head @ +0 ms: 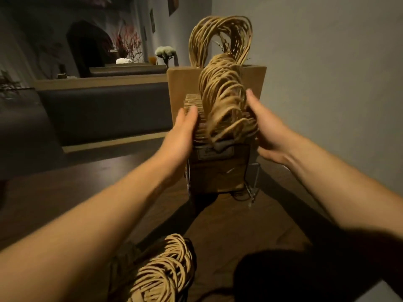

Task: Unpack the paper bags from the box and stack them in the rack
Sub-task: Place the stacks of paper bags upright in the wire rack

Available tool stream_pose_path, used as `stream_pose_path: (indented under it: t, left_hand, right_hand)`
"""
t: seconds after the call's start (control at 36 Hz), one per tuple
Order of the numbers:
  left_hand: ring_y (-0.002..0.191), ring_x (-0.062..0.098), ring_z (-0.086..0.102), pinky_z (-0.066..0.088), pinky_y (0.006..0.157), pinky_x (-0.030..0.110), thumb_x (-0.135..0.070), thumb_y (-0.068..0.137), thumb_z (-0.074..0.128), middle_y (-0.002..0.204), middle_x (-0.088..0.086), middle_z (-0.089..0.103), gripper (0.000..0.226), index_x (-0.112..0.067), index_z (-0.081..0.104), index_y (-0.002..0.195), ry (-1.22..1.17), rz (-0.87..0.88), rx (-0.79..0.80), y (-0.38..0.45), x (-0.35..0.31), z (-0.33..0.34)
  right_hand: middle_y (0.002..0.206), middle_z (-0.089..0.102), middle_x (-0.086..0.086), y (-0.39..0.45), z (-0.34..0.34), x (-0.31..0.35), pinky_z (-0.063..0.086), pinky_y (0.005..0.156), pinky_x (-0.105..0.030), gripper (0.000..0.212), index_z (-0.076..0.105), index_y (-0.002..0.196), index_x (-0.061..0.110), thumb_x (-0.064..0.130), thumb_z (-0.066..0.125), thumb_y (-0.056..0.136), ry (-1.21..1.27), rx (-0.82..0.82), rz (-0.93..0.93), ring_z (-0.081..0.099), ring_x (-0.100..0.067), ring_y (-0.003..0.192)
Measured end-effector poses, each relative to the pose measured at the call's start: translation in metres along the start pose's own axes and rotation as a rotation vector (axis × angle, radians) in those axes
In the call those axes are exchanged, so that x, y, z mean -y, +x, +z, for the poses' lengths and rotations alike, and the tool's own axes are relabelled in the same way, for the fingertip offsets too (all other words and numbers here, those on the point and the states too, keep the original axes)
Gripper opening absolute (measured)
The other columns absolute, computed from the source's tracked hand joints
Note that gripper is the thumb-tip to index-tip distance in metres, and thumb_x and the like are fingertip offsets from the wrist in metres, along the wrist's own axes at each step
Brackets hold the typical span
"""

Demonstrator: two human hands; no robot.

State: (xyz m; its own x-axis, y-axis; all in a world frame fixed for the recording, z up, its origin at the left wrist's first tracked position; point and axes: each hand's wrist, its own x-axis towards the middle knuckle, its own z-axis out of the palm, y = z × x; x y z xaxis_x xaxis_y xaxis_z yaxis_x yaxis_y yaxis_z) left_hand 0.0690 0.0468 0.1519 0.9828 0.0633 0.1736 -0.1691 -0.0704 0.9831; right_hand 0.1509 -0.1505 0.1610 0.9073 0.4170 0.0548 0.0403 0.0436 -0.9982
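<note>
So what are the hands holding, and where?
Left hand and right hand grip the bundle of paper bags by its two opposite sides, in the wire rack.

A dim restaurant or café, by its look: long dark padded benches (104,110) with wooden tops run in rows. Behind the benches stand a white flower arrangement (165,51) and red branches (128,43), and framed pictures (152,19) hang on the wall above them.
</note>
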Motion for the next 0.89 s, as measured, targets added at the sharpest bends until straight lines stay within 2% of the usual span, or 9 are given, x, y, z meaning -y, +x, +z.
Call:
stream_pose_path:
  t: [0.06, 0.11, 0.22, 0.33, 0.5, 0.61, 0.69, 0.78, 0.89]
  left_hand:
    - [0.126, 0.015, 0.057, 0.036, 0.116, 0.046, -0.068, 0.094, 0.040, 0.136, -0.006, 0.062, 0.065, -0.029, 0.048, 0.145, -0.063, 0.010, -0.102, 0.006, 0.002, 0.011]
    - [0.117, 0.018, 0.063, 0.043, 0.110, 0.048, -0.063, 0.099, 0.037, 0.127, -0.001, 0.068, 0.056, -0.029, 0.054, 0.140, -0.157, -0.034, -0.138, 0.011, -0.001, 0.015]
    - [0.116, 0.024, 0.065, 0.047, 0.104, 0.052, -0.072, 0.090, 0.039, 0.131, 0.003, 0.065, 0.070, -0.032, 0.045, 0.147, -0.209, -0.077, -0.168, 0.012, -0.008, 0.022]
    - [0.111, 0.019, 0.066, 0.051, 0.086, 0.034, -0.068, 0.098, 0.034, 0.126, 0.003, 0.070, 0.063, -0.024, 0.057, 0.138, -0.160, -0.101, -0.096, 0.005, -0.022, 0.012]
    - [0.142, 0.022, 0.041, 0.015, 0.120, 0.047, -0.074, 0.096, 0.025, 0.149, -0.001, 0.053, 0.070, -0.030, 0.051, 0.144, 0.020, -0.051, -0.010, -0.026, -0.036, -0.020]
    - [0.152, 0.019, 0.021, 0.011, 0.123, 0.046, -0.063, 0.099, 0.038, 0.165, -0.004, 0.025, 0.069, -0.026, 0.028, 0.157, 0.137, -0.027, -0.051, -0.065, -0.047, -0.040]
    - [0.149, 0.018, 0.029, 0.018, 0.123, 0.045, -0.055, 0.093, 0.055, 0.162, -0.004, 0.032, 0.071, -0.027, 0.033, 0.155, 0.302, -0.061, -0.019, -0.096, -0.049, -0.068]
    - [0.144, 0.022, 0.037, 0.025, 0.118, 0.041, -0.052, 0.076, 0.069, 0.157, -0.001, 0.041, 0.088, -0.026, 0.036, 0.154, 0.518, -0.151, -0.002, -0.130, -0.046, -0.094]
    - [0.143, 0.023, 0.038, 0.029, 0.116, 0.037, -0.034, 0.089, 0.072, 0.158, 0.003, 0.039, 0.083, -0.019, 0.027, 0.158, 0.852, -0.379, 0.146, -0.176, -0.027, -0.127]
  right_hand:
    - [0.142, 0.060, -0.002, -0.001, 0.005, 0.000, 0.024, 0.119, -0.060, 0.088, 0.048, 0.146, 0.031, 0.086, 0.047, 0.077, 0.045, 0.018, 0.001, 0.048, -0.026, 0.139]
    - [0.139, 0.061, -0.010, -0.004, 0.007, 0.006, 0.036, 0.114, -0.055, 0.083, 0.048, 0.147, 0.022, 0.079, 0.041, 0.087, 0.108, 0.019, -0.012, 0.054, -0.029, 0.133]
    - [0.148, 0.054, -0.003, -0.004, 0.014, 0.015, 0.019, 0.118, -0.065, 0.115, 0.046, 0.147, 0.035, 0.096, 0.062, 0.050, 0.071, -0.093, -0.011, 0.046, -0.027, 0.140]
    - [0.137, 0.062, -0.012, -0.016, 0.017, 0.022, 0.030, 0.118, -0.055, 0.079, 0.051, 0.143, 0.022, 0.078, 0.038, 0.089, 0.061, -0.134, -0.002, 0.055, -0.028, 0.132]
    - [0.151, 0.050, -0.006, -0.033, 0.029, 0.028, 0.027, 0.119, -0.057, 0.113, 0.033, 0.154, 0.025, 0.088, 0.053, 0.063, 0.036, -0.188, 0.022, 0.046, -0.027, 0.140]
    - [0.137, 0.063, -0.003, -0.054, 0.050, 0.030, 0.041, 0.111, -0.054, 0.092, 0.047, 0.147, 0.024, 0.080, 0.045, 0.075, 0.015, -0.296, -0.057, 0.058, -0.024, 0.127]
    - [0.123, 0.070, 0.001, -0.069, 0.070, 0.033, 0.049, 0.104, -0.049, 0.072, 0.056, 0.139, 0.024, 0.070, 0.041, 0.085, -0.003, -0.401, -0.147, 0.065, -0.021, 0.114]
    - [0.133, 0.064, -0.002, -0.090, 0.101, 0.036, 0.047, 0.107, -0.047, 0.064, 0.054, 0.141, 0.021, 0.059, 0.039, 0.092, -0.083, -0.540, -0.254, 0.059, -0.022, 0.123]
    - [0.142, 0.055, -0.001, -0.123, 0.149, 0.027, 0.041, 0.112, -0.038, 0.045, 0.050, 0.145, 0.021, 0.039, 0.042, 0.105, -0.224, -0.516, -0.438, 0.050, -0.018, 0.132]
